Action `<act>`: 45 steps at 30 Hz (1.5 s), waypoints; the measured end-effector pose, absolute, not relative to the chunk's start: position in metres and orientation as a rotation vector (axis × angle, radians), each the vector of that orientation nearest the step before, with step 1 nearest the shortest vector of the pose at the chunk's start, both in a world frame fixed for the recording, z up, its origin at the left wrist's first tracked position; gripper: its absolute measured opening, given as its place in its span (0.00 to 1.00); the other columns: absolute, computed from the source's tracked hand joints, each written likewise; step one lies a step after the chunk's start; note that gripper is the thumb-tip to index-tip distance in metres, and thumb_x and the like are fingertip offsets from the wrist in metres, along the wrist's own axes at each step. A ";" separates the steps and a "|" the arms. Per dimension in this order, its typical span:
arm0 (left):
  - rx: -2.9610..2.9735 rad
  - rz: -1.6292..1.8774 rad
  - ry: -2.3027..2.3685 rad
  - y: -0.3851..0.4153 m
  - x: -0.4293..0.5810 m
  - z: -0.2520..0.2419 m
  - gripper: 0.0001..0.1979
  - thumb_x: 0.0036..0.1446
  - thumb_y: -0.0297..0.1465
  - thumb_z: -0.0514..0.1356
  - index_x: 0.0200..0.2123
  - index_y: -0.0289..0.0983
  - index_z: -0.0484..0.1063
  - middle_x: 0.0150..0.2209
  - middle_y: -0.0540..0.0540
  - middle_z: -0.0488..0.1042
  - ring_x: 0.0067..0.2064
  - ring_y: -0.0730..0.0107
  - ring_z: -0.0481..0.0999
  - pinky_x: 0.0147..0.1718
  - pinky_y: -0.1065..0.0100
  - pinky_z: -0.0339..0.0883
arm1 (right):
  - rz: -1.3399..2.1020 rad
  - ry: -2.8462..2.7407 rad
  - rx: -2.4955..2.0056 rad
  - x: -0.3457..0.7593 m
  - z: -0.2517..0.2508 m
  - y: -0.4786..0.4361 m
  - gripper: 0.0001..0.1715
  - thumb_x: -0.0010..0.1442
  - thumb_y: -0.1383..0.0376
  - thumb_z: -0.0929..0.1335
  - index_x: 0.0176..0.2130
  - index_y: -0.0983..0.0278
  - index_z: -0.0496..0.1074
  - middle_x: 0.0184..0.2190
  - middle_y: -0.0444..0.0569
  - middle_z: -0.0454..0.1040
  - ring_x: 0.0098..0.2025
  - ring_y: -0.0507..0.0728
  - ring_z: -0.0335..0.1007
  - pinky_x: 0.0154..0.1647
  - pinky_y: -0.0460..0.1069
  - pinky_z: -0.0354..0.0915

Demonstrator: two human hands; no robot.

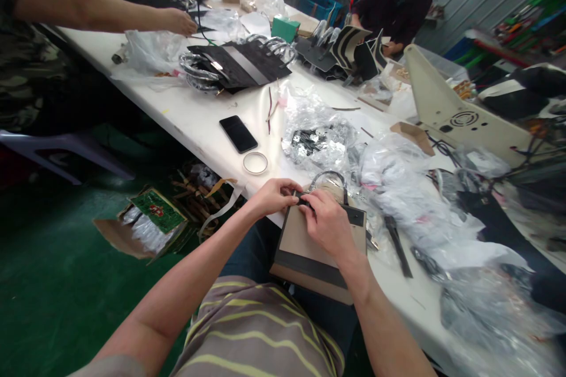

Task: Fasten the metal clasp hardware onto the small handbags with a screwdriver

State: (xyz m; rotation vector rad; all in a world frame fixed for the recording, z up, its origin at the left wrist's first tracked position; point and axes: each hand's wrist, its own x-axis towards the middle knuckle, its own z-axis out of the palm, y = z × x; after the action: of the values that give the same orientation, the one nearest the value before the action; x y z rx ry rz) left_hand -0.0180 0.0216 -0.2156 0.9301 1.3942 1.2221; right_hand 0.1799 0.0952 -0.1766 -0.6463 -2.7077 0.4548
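Note:
A tan and black handbag [295, 240] rests between my lap and the table edge, its curved handle [344, 181] wrapped in clear plastic. My left hand [279, 195] pinches the bag's black top edge at the left corner. Close beside it, my right hand [326, 219] lies over the bag's front, fingers bent and pressed to the same black edge. Whether a small part sits between the fingertips is hidden. Just past the bag lies a clear plastic bag of small metal pieces [309, 142].
A phone [239, 134] and a round tape roll [255, 163] lie left of the plastic. Dark bag panels [247, 63] are stacked farther back. A co-worker's arm [106, 9] reaches in from the left; another person [393, 6] works behind. An open carton [145, 227] stands on the floor.

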 end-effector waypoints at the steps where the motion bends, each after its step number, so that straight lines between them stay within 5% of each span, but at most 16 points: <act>1: 0.929 1.224 1.394 0.021 -0.018 -0.215 0.23 0.51 0.32 0.69 0.51 0.30 0.84 0.29 0.51 0.74 0.31 0.73 0.71 0.29 0.72 0.64 | 0.454 -2.689 -0.640 0.180 -0.179 0.094 0.09 0.75 0.69 0.67 0.51 0.61 0.76 0.49 0.57 0.78 0.53 0.68 0.74 0.56 0.64 0.74; 7: 0.909 1.193 1.370 0.023 -0.019 -0.217 0.23 0.52 0.33 0.70 0.52 0.31 0.84 0.30 0.51 0.74 0.30 0.72 0.72 0.29 0.71 0.67 | 0.591 -2.576 -0.661 0.184 -0.187 0.098 0.10 0.76 0.66 0.67 0.52 0.60 0.79 0.48 0.57 0.79 0.53 0.68 0.76 0.56 0.64 0.74; 12: 0.959 1.165 1.419 0.025 -0.020 -0.217 0.22 0.53 0.33 0.71 0.51 0.33 0.85 0.28 0.52 0.74 0.29 0.73 0.72 0.29 0.72 0.64 | 1.036 -2.279 -0.779 0.191 -0.178 0.102 0.13 0.76 0.60 0.70 0.53 0.57 0.84 0.50 0.52 0.84 0.51 0.64 0.81 0.56 0.61 0.76; 16: 0.973 1.179 1.413 0.025 -0.020 -0.217 0.21 0.52 0.32 0.71 0.50 0.33 0.85 0.27 0.52 0.74 0.29 0.73 0.72 0.29 0.72 0.64 | 1.153 -2.105 -0.924 0.191 -0.180 0.096 0.15 0.72 0.57 0.73 0.56 0.57 0.84 0.45 0.49 0.87 0.43 0.62 0.82 0.49 0.57 0.77; 30: 0.948 1.169 1.441 0.024 -0.019 -0.217 0.22 0.53 0.33 0.71 0.52 0.33 0.85 0.29 0.51 0.75 0.29 0.73 0.72 0.29 0.72 0.65 | 0.853 -2.305 -0.871 0.178 -0.182 0.092 0.10 0.73 0.63 0.70 0.47 0.59 0.84 0.44 0.52 0.83 0.44 0.63 0.80 0.49 0.58 0.75; 39: 0.912 1.152 1.431 0.024 -0.018 -0.211 0.22 0.53 0.33 0.70 0.51 0.33 0.85 0.29 0.52 0.74 0.29 0.74 0.71 0.29 0.71 0.63 | 0.836 -2.374 -0.824 0.182 -0.193 0.088 0.14 0.72 0.61 0.72 0.54 0.59 0.83 0.50 0.55 0.78 0.51 0.65 0.78 0.53 0.60 0.78; 45: 0.891 1.115 1.434 0.024 -0.020 -0.205 0.21 0.51 0.33 0.71 0.49 0.34 0.85 0.28 0.53 0.74 0.29 0.74 0.70 0.28 0.72 0.61 | 0.730 -2.367 -0.795 0.225 -0.154 0.099 0.14 0.75 0.63 0.70 0.57 0.55 0.81 0.53 0.53 0.81 0.51 0.65 0.80 0.56 0.63 0.77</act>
State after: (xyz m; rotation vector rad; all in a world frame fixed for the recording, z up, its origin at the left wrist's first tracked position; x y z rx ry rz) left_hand -0.0199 0.0243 -0.2052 0.8914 1.4337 1.1151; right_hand 0.2247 0.0991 -0.1543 -0.7951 -2.3675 0.7298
